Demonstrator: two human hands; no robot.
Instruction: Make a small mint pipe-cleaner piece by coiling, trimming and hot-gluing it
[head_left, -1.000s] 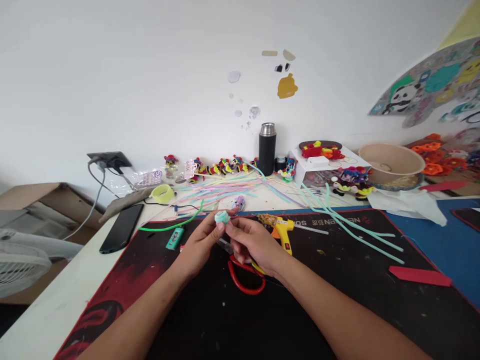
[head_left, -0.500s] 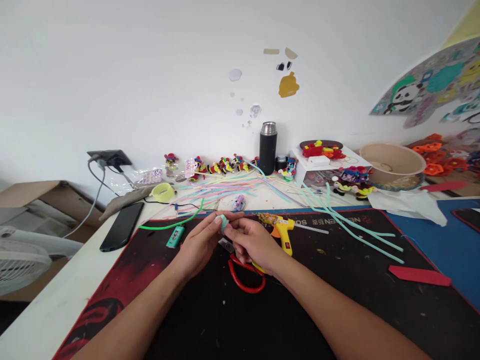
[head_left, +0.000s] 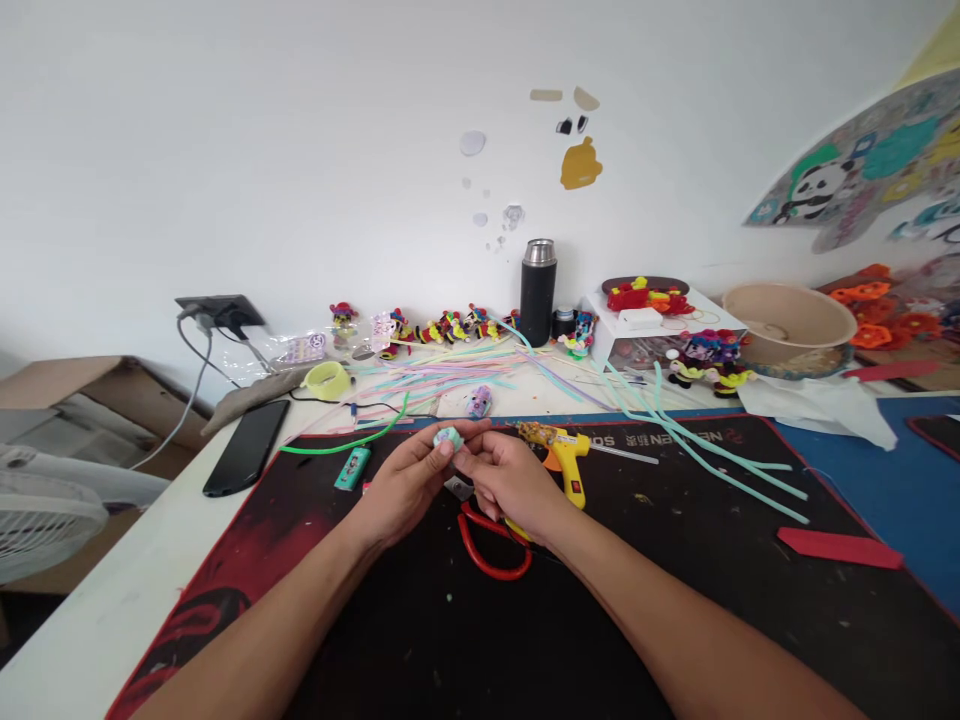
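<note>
A small mint-green fuzzy piece with a lilac patch (head_left: 448, 438), looking like wound pipe cleaner, is pinched between the thumb and fingers of my left hand (head_left: 409, 480). My right hand (head_left: 510, 480) is closed against its right side, fingertips on the piece; part of it is hidden by the fingers. Red-handled scissors (head_left: 495, 570) lie under my hands, their blades mostly covered. Just right of my right hand rests a yellow glue gun (head_left: 574, 465) with a clear glue stick (head_left: 626, 456). A lilac fuzzy piece (head_left: 478, 401) lies beyond my fingers.
Pastel pipe cleaners (head_left: 442, 372) are spread behind, with mint ones (head_left: 705, 450) on the right. At left are a phone (head_left: 246, 448), a teal lighter (head_left: 352, 468) and yellow tape (head_left: 327, 380). A black thermos (head_left: 538, 295), small figures (head_left: 454, 327) and a beige bowl (head_left: 787, 315) stand by the wall.
The mint piece has been turned in my fingers, so its lilac patch now shows. Both hands stay in nearly the same place; the view has shifted slightly.
</note>
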